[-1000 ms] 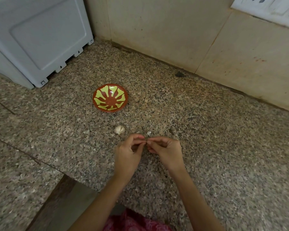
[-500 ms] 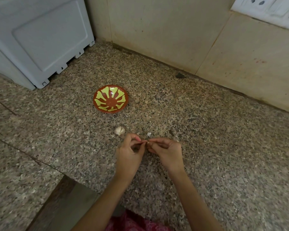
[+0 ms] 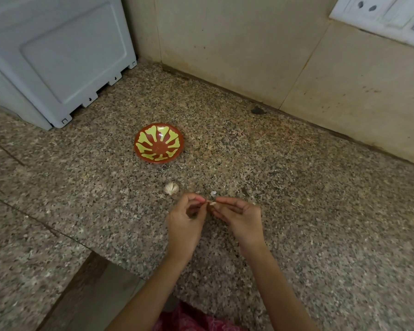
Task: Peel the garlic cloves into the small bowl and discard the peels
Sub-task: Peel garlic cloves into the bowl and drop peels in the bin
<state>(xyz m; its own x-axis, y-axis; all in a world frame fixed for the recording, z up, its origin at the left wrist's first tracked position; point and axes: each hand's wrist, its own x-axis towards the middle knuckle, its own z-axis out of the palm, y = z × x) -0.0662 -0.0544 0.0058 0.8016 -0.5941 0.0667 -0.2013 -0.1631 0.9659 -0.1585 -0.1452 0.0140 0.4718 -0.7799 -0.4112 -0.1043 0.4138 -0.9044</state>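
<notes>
Fingertips of left hand (image 3: pixel 185 223) and right hand (image 3: pixel 240 217) pinch one small papery garlic clove (image 3: pixel 212 203) above speckled granite surface (image 3: pixel 296 211); round glazed small bowl (image 3: pixel 158 142) beyond.

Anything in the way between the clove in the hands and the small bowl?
Nothing visible blocks it. The clove, pinched between the left hand and right hand, has open counter to the bowl. A garlic piece lies low on the counter beside that line, likely passed over.
</notes>
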